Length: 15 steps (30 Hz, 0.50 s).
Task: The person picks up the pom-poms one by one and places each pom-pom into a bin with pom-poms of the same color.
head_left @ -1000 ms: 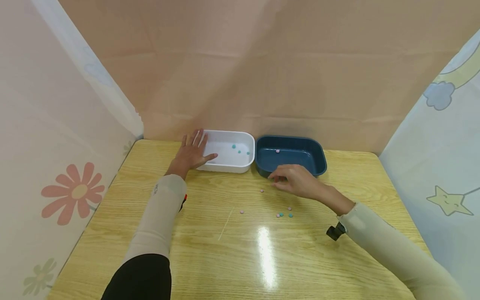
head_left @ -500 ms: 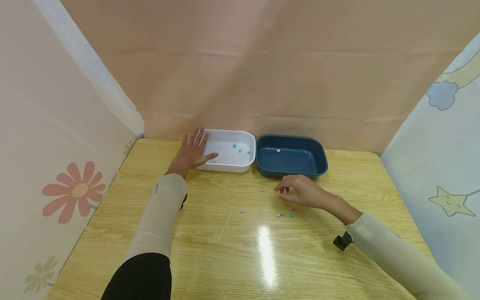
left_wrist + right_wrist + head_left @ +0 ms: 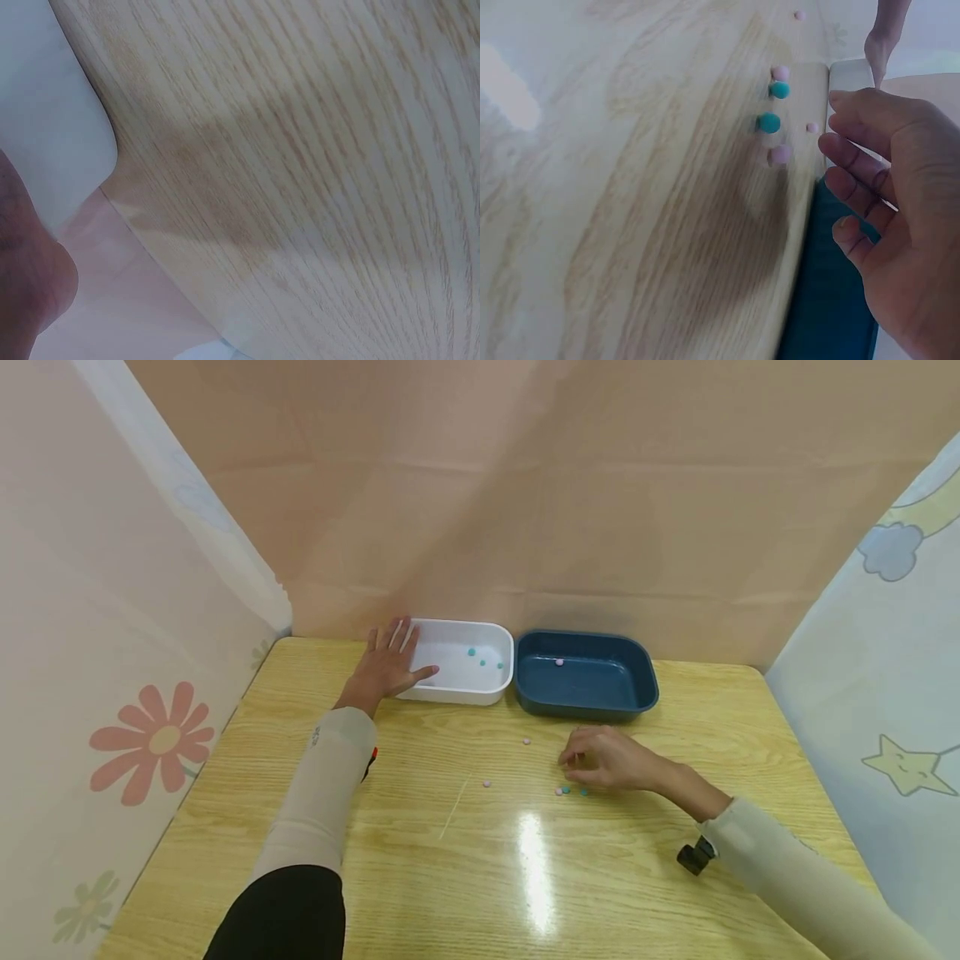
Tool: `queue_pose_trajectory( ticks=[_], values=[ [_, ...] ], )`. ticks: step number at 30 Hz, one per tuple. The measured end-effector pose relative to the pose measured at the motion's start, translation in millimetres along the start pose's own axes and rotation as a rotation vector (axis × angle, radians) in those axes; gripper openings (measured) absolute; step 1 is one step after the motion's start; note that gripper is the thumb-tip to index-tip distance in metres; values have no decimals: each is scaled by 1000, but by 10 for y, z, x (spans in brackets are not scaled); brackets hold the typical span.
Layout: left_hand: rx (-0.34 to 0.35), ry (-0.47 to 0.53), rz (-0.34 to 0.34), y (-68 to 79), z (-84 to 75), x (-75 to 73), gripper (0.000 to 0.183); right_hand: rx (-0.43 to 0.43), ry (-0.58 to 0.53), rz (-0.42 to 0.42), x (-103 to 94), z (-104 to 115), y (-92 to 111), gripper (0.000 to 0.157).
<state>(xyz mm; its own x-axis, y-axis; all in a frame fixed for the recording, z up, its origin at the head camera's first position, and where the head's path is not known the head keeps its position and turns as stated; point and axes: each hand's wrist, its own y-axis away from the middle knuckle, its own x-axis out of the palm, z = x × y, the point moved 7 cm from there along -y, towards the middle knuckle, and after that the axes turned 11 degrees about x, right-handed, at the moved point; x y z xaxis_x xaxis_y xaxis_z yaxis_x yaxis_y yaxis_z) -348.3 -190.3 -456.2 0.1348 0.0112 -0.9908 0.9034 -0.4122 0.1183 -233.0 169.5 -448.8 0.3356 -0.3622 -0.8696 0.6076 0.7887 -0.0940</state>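
Note:
My left hand [image 3: 386, 668] lies with spread fingers over the left end of a white bin [image 3: 450, 696], thumb across its near rim. Inside that bin are 3 small teal balls [image 3: 471, 652]. In front of a dark blue bin [image 3: 585, 708], my right hand [image 3: 611, 760] hovers low over the table, fingers loosely bent and nothing between them. Below it, the right wrist view shows a pink ball [image 3: 779, 155] and a teal ball [image 3: 769, 123]; the pink one is hidden by the hand in the head view. Another teal ball [image 3: 566, 790] sits against a pink ball [image 3: 558, 792].
Two more pink balls lie apart on the wooden table [image 3: 420, 877], one near the blue bin and one farther left. One pink ball [image 3: 559, 662] is in the blue bin. Paper-covered walls [image 3: 480, 527] stand behind and at both sides.
My right hand has drawn back from the blue bin's near rim toward the person and slightly right, now covering one pink ball. The left hand has stayed on the white bin.

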Motion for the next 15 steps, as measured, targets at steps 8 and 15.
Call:
queue_pose_trajectory(
  ticks=[8, 15],
  values=[
    [-11, 4, 25, -44, 35, 48, 100, -30, -5, 14, 65, -35, 37, 17],
    [-9, 13, 24, -36, 35, 40, 99, -19, -74, 45, 156, -86, 73, 16]
  ],
)
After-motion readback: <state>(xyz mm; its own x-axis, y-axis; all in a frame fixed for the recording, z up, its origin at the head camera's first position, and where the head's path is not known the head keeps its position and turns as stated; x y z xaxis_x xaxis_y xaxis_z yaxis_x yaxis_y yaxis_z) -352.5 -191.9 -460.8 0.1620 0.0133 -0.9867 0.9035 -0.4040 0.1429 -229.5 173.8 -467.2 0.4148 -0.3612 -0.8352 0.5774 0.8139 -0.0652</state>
